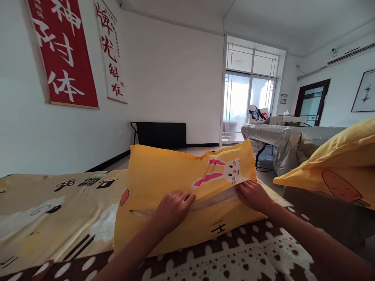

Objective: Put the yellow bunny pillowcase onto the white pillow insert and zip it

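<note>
A yellow pillow (164,168) with a printed white rabbit lies before me on the bed. Across its upper side runs a long slit in the pillowcase, and a pale inner pillow (213,200) shows through. My left hand (175,205) is closed on the slit's edge near the middle, fingers curled over the cloth. Farther right, just below the rabbit's face, my right hand (253,195) grips the same edge near the pillow's right end. The fingertips of both hands are partly hidden in the fabric.
Under the pillow are a cream printed sheet (79,210) and a brown-and-white patterned cover (234,253). Another yellow pillow (345,168) with a carrot print is at the right. Beyond stand a plastic-covered table (278,136) and a black folded panel (161,134) by the wall.
</note>
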`<state>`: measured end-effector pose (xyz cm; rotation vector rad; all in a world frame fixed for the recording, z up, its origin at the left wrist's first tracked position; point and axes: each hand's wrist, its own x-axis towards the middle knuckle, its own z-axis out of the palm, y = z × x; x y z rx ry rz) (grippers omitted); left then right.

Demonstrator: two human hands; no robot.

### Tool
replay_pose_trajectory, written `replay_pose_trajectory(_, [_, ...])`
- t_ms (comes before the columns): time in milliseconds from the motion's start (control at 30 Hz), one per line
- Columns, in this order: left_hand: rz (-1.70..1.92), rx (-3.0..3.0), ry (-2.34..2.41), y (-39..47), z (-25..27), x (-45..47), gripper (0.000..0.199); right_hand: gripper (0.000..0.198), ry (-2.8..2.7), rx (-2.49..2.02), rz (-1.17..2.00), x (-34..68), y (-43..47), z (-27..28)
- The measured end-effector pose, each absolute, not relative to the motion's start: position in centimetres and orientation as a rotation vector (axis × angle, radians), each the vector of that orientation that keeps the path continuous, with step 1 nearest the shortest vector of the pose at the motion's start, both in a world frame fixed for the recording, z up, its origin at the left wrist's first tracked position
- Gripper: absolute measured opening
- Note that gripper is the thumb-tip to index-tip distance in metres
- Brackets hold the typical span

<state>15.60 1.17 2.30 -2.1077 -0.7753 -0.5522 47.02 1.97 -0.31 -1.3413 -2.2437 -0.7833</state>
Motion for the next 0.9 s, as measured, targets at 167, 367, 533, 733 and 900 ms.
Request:
replay_pose_trajectory(167, [-0.358,-2.344,-0.632,-2.4,2.3,16.5,0.018,0.035,-1.814,-1.231,-0.41,52.1,1.5,4.6])
replay_pose_trajectory(367, [-0.335,-2.554,-0.368,-7.1,4.0,16.8,0.016,0.071,-1.295,-1.504,-0.262,58.8,5.4,7.3])
replay_pose_trajectory(533, [-0.825,-1.967,-0.49,-6.7,9.2,10.4,0.024,0.046,-1.171,-1.158,0.599,61.9,4.8,4.9])
replay_pose_trajectory(733, [-0.965,-2.039,-1.597,-1.6,13.1,0.6,0.074,0.036,-0.933,-0.893,0.591,62.1,3.5,5.0])
replay_pose_trajectory(900, [-1.345,-2.029,-2.264,-1.9,11.9,1.6,0.063,0.041,-0.882,-0.876,0.34,56.8,3.6,6.7])
